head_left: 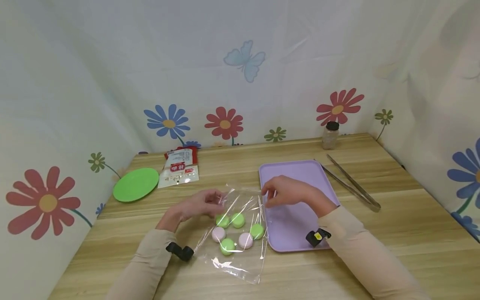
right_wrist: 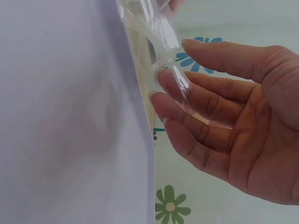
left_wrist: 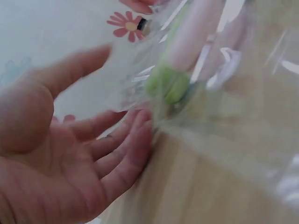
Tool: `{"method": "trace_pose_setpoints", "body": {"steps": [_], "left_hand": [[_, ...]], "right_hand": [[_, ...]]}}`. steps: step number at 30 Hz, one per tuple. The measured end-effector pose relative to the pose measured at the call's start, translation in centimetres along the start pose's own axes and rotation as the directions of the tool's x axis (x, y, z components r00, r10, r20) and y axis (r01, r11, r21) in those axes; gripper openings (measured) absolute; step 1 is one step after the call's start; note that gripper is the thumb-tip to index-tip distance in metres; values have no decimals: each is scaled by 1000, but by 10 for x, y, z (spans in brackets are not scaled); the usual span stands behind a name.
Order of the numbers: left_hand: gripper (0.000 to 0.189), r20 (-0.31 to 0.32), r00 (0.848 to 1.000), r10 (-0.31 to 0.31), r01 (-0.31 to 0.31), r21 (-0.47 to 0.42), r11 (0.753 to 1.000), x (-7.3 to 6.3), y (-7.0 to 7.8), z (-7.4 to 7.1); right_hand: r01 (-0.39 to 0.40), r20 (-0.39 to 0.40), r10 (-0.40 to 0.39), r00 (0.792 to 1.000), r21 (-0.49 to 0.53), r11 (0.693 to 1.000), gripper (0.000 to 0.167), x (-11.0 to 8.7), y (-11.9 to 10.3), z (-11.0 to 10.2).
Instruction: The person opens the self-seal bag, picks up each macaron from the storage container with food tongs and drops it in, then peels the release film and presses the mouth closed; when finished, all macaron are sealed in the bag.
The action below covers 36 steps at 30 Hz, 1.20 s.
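A clear plastic bag lies on the table, with several green macarons and two pale pink macarons showing through it. At the bag's upper left corner is my left hand; in the left wrist view its thumb stands apart from the fingers, whose tips touch the plastic. My right hand is at the upper right corner, above the edge of a purple tray. The right wrist view shows loosely bent fingers against the plastic and the thumb held away from them.
To the left are a green plate and a printed food packet. Metal tongs lie right of the tray. A black-lidded jar stands at the back, near a flower-patterned curtain.
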<state>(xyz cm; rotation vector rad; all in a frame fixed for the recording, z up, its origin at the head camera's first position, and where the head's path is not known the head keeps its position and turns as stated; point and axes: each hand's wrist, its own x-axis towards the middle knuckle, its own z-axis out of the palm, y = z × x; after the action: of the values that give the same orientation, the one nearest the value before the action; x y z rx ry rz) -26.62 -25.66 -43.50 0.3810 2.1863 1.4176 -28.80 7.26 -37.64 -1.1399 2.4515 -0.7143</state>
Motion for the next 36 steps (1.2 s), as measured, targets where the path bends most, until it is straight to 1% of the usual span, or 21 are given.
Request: {"method": "trace_pose_setpoints", "body": {"steps": [1,3,5,6,7,9,10,11,13,15,17,19,22,24,26,28,31,33,36], "left_hand": [[42,-43,999,-24,23,-25,999,2,-1,1],[39,-138,988,-63,55,-59,997,6,-3,5],[35,-235,968,-93,72,-95,993,9,-5,8],[33,-276,956,-104,76,-109,991,10,-5,9],[31,-310,944,-116,78,-131,988,10,-6,10],[28,-356,924,-138,73,-191,979,11,-7,10],[27,-370,916,-154,72,-226,971,11,-8,9],[26,-375,912,-163,66,-259,964,11,-8,9],[24,-376,911,-173,55,-305,951,11,-11,7],[22,-370,913,-171,41,-334,942,11,-13,5],[20,-362,917,-166,31,-351,936,10,-15,4],[18,-356,921,-160,21,-364,931,9,-17,3],[16,-339,928,-152,10,-386,922,9,-19,3],[17,-328,933,-150,6,-402,916,9,-20,4],[23,-312,938,-148,3,-420,907,8,-21,4],[32,-299,945,-135,-11,-440,898,9,-21,3],[44,-292,953,-83,-59,-446,893,12,-21,3],[47,-303,952,-50,-93,-442,892,14,-19,3],[43,-346,937,-45,-118,-434,893,17,-17,5]], "right_hand": [[-3,4,3,1000,2,1000,31,0,0,-1],[-12,15,12,1000,24,1000,28,-1,1,-3],[-49,22,47,999,63,997,26,-2,2,-4],[-70,11,69,998,81,994,24,-2,2,-4],[-89,-18,91,996,98,991,22,-1,3,-4],[-119,-105,133,986,126,985,21,4,2,-2],[-128,-149,148,978,134,983,21,8,1,-1],[-126,-195,151,969,137,983,21,13,-1,-1],[-112,-271,141,952,118,987,21,27,-8,1],[-96,-290,117,950,86,992,22,44,-19,1],[-72,-289,83,954,49,996,24,62,-29,2],[-64,-280,65,958,13,998,27,80,-36,6],[-53,-251,57,966,24,998,31,102,-41,12],[-62,-236,75,969,65,996,30,112,-40,17],[-65,-229,98,968,147,987,26,117,-38,21],[-64,-238,116,964,217,974,21,120,-37,23],[-42,-267,125,955,298,954,16,120,-36,24],[-18,-294,113,949,309,951,14,121,-35,25],[19,-324,71,944,266,964,10,122,-36,26]]}}
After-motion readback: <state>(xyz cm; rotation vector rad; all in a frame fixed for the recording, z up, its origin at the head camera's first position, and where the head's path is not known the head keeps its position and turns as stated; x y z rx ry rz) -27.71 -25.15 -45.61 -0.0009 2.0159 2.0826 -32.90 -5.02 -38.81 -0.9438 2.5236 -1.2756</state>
